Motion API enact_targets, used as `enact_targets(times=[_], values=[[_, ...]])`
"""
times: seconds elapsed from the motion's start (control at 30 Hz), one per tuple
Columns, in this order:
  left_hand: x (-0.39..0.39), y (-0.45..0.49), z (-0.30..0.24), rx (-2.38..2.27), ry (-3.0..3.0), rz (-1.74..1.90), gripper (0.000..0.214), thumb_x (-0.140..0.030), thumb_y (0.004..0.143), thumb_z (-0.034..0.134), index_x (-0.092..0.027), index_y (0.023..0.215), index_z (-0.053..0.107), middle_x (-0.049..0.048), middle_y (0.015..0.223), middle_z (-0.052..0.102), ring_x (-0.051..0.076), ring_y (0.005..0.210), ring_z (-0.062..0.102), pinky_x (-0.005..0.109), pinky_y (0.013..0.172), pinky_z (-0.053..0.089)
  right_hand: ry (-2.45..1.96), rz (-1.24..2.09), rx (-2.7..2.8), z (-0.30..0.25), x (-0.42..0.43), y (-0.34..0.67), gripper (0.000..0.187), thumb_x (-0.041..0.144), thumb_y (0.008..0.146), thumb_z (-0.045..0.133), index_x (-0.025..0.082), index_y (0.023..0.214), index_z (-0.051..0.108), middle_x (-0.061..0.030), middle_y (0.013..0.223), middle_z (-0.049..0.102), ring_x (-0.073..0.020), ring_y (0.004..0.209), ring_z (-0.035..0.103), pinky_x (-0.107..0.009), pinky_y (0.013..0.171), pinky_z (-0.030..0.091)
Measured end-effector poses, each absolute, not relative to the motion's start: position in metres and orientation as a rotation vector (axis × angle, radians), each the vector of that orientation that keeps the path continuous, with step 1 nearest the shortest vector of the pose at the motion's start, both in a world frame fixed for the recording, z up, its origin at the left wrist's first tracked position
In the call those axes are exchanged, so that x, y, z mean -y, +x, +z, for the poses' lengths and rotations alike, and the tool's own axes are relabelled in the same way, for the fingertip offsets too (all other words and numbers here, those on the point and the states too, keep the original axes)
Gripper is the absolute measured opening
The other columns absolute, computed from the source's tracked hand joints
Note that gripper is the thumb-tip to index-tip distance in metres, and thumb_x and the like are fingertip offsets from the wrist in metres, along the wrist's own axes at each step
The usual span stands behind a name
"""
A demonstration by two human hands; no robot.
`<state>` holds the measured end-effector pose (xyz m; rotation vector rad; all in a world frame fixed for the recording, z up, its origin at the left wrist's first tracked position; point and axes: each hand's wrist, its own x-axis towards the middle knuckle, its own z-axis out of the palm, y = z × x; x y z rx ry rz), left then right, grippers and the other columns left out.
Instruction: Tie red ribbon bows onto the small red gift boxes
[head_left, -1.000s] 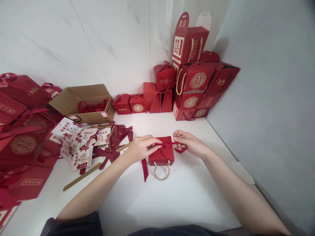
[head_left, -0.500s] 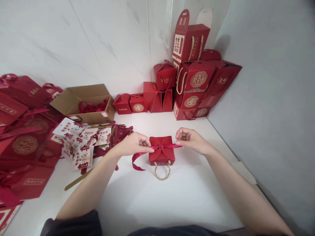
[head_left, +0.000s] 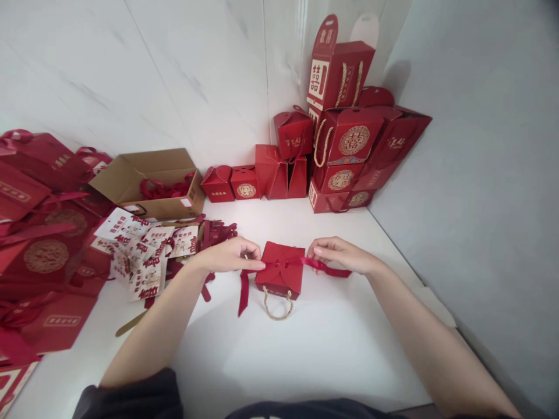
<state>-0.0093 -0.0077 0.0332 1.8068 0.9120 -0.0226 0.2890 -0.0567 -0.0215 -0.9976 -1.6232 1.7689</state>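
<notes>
A small red gift box [head_left: 280, 274] with a gold rope handle [head_left: 276, 305] stands on the white table [head_left: 305, 349] in front of me. A red ribbon [head_left: 325, 269] runs across its folded top. My left hand [head_left: 229, 256] pinches the ribbon at the box's left edge, and the loose end hangs down past it. My right hand [head_left: 343, 256] pinches the ribbon at the box's right edge, with the other end trailing to the right.
Stacked red gift boxes [head_left: 349, 139] fill the far corner. An open cardboard carton [head_left: 148, 183] with ribbons stands at the back left. Printed cards [head_left: 144, 250], loose ribbons [head_left: 213, 233] and flat red bags [head_left: 39, 256] lie at the left.
Both hands have pulled the ribbon ends apart across the box top, the right end now trailing further out. The box has turned slightly and shifted a little left.
</notes>
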Motion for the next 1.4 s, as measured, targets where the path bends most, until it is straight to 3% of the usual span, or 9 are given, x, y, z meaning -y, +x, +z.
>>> enact_targets(times=[0.1,0.27,0.63,0.8,1.03,1.27,1.4], values=[[0.011,-0.005,0.033,-0.893,1.790,0.043,0.033,-0.045,0.079,0.061,-0.016,0.067,0.053,-0.0039,0.059,0.043,0.007,0.052,0.033,0.021,0.048,0.025,-0.993,1.804,1.648,-0.019,0.061,0.279,0.046,0.055,0.091,0.045,0.014,0.079,0.063,-0.0073,0.073,0.069,-0.0177,0.068,0.064,-0.031,0.071,0.046],[0.014,0.002,0.032,-0.845,1.707,0.077,0.034,-0.045,0.079,0.061,-0.015,0.066,0.050,-0.0047,0.060,0.041,0.006,0.051,0.030,0.020,0.048,0.023,-1.019,1.662,1.668,-0.016,0.065,0.270,0.038,0.050,0.086,0.057,0.017,0.067,0.059,-0.0021,0.066,0.066,-0.0135,0.062,0.057,-0.027,0.067,0.042],[0.002,-0.003,0.013,-0.743,1.577,0.002,0.028,-0.039,0.080,0.063,-0.013,0.072,0.056,-0.0015,0.064,0.057,0.005,0.051,0.044,0.018,0.048,0.030,-0.968,1.748,1.733,-0.026,0.058,0.281,0.035,0.048,0.083,0.062,0.016,0.069,0.057,-0.0008,0.067,0.064,-0.0128,0.064,0.054,-0.025,0.065,0.039],[-0.006,-0.014,0.007,-0.736,1.584,-0.128,0.024,-0.036,0.073,0.072,-0.014,0.073,0.063,0.0001,0.059,0.063,0.009,0.055,0.053,0.019,0.053,0.038,-1.003,1.742,1.721,-0.028,0.058,0.281,0.034,0.048,0.083,0.062,0.016,0.069,0.057,-0.0011,0.066,0.065,-0.0125,0.062,0.055,-0.025,0.063,0.039],[0.000,-0.013,0.013,-0.761,1.532,-0.174,0.032,-0.044,0.077,0.066,-0.013,0.076,0.071,0.0060,0.065,0.069,0.013,0.060,0.064,0.022,0.056,0.048,-1.116,1.745,1.573,-0.034,0.061,0.268,0.039,0.056,0.085,0.055,0.017,0.080,0.055,-0.0028,0.067,0.068,-0.0158,0.062,0.064,-0.029,0.063,0.048],[0.009,-0.003,0.009,-0.804,1.338,-0.092,0.031,-0.041,0.076,0.069,-0.011,0.070,0.072,0.0066,0.057,0.068,0.014,0.055,0.065,0.021,0.049,0.049,-1.029,1.804,1.579,-0.039,0.062,0.262,0.034,0.049,0.081,0.064,0.016,0.084,0.057,-0.0028,0.075,0.066,-0.0150,0.067,0.063,-0.029,0.065,0.049],[0.009,-0.001,0.010,-0.848,1.304,-0.068,0.032,-0.042,0.075,0.070,-0.011,0.068,0.071,0.0072,0.058,0.069,0.014,0.053,0.065,0.020,0.047,0.048,-1.047,1.731,1.436,-0.038,0.063,0.262,0.042,0.044,0.080,0.068,0.021,0.110,0.049,0.0023,0.073,0.062,-0.0134,0.063,0.060,-0.028,0.063,0.049]])
